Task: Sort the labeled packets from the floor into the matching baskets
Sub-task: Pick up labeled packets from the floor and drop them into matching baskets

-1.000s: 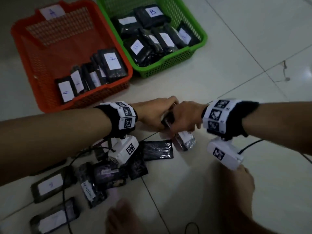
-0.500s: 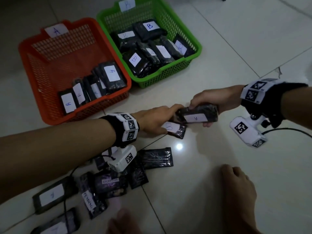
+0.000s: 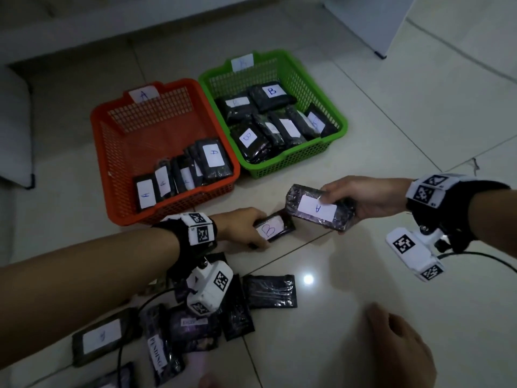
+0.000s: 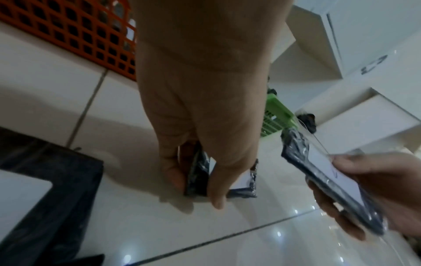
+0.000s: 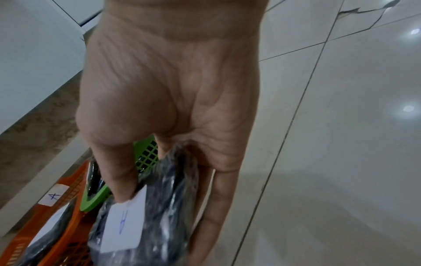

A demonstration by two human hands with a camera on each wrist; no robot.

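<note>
Packet A (image 3: 319, 210) is grasped by the right hand (image 3: 363, 198), packet B (image 3: 272, 228) by the left hand (image 3: 242, 226); loose packets (image 3: 268, 291) lie near, before the orange basket (image 3: 112, 152) and the green basket (image 3: 333, 116).

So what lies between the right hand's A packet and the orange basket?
Bare tile floor in the head view; the black A-labelled packet hangs clear of the orange mesh basket.

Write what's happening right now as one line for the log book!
left hand grips B packet | right hand holds A packet | orange A basket, green B basket | both unplaced
</note>
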